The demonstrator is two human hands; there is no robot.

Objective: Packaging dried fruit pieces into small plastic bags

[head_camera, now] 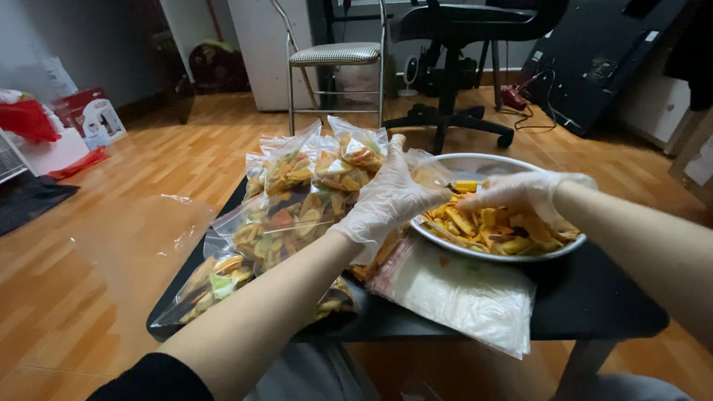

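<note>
left hand (386, 197) pinching an open bag (425, 169) at bowl's (475, 165) 9 o'clock, right hand (520, 194) closed on chips (483, 226) (slack bag mouth risks spills).

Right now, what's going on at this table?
A person in thin clear gloves is handling dried fruit and vegetable chips. The left hand holds a clear plastic bag by the metal bowl, while the right hand reaches into the chips. Filled bags lie on the black table, beside empty bags.
</note>
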